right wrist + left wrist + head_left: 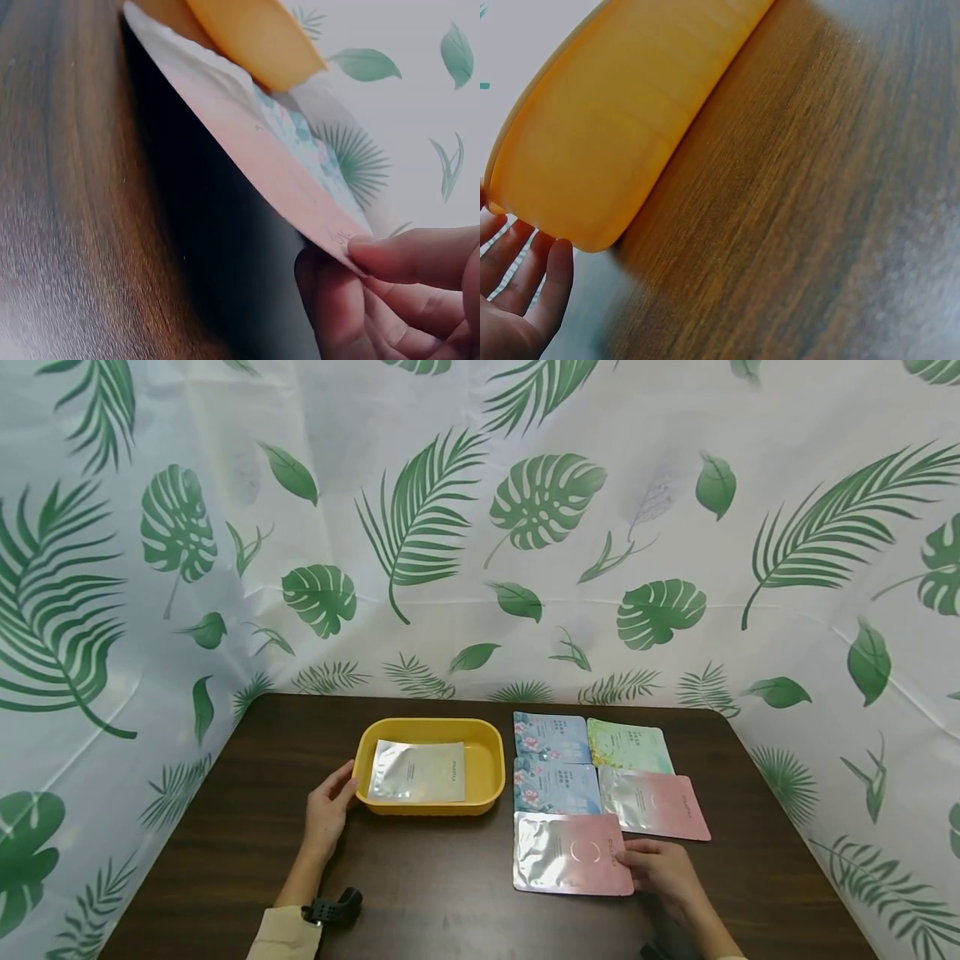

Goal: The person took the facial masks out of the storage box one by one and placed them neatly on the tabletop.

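Note:
My left hand (327, 810) rests against the left end of a yellow plastic tray (491, 768). In the left wrist view, its fairly straight fingers touch the tray's end near the corner. Inside the tray lies a pale silver-and-cream sheet mask packet (420, 772). Between thumb and fingers, my right hand (663, 870) pinches the right edge of a pink-and-silver sheet mask packet (555, 853). The right wrist view shows this packet (247, 154) tilted, with its held edge lifted and a dark shadow beneath it.
Behind the held packet lie two blue floral packets (553, 737), a green packet (630, 746) and another pink-and-silver packet (656, 803). All are on a dark wood-grain table (435, 893). A white leaf-print cloth (450, 527) hangs behind and beside the table.

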Motion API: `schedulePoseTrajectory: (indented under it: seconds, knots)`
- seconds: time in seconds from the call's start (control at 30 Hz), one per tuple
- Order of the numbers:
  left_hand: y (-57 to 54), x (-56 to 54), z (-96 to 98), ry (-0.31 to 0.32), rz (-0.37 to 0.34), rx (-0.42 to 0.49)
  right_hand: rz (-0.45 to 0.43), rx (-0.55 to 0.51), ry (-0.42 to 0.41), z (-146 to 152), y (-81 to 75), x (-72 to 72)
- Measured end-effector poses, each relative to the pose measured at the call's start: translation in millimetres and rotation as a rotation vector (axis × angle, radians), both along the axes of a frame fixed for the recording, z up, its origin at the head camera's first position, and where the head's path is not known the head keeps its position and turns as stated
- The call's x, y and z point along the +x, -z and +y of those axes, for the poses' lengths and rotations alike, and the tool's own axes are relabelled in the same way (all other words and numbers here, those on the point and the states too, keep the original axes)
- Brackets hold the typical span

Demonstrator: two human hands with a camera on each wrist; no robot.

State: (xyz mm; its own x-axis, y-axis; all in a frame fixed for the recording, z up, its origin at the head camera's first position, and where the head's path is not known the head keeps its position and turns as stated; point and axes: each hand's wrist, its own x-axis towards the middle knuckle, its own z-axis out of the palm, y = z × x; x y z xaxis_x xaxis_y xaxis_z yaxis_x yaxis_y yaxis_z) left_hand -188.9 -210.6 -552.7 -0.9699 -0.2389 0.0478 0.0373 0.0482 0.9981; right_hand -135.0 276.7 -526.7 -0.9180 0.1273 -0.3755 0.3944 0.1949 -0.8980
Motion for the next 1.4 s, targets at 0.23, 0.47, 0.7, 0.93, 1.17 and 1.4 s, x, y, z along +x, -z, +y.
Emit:
schedulePoseTrajectory:
  seconds: [0.23,0.47,0.7,0.93,1.17,1.4]
  knots:
    - [0.5,1.5,-0.1,-0.001,-0.011,-0.003,0.006,0.189,-0.015,-2.0,0.6,-0.7]
    - [0.9,2.0,-0.3,0.002,-0.013,-0.005,0.009,0.245,-0.068,-0.9,-2.8,-1.7]
    - [1.1,3.0,0.1,0.006,-0.012,0.001,0.017,0.264,-0.071,1.3,-2.7,-0.7]
    - [0.3,3.1,1.3,0.011,-0.002,-0.001,0.022,0.305,-0.086,6.7,-7.0,-11.6]
    - [0.6,2.7,0.5,0.003,-0.004,0.006,0.063,0.306,-0.122,5.2,-24.8,-28.3]
    - [-0.5,1.1,-0.2,-0.001,0.005,-0.012,0.105,0.184,-0.146,-9.7,-42.9,-45.2]
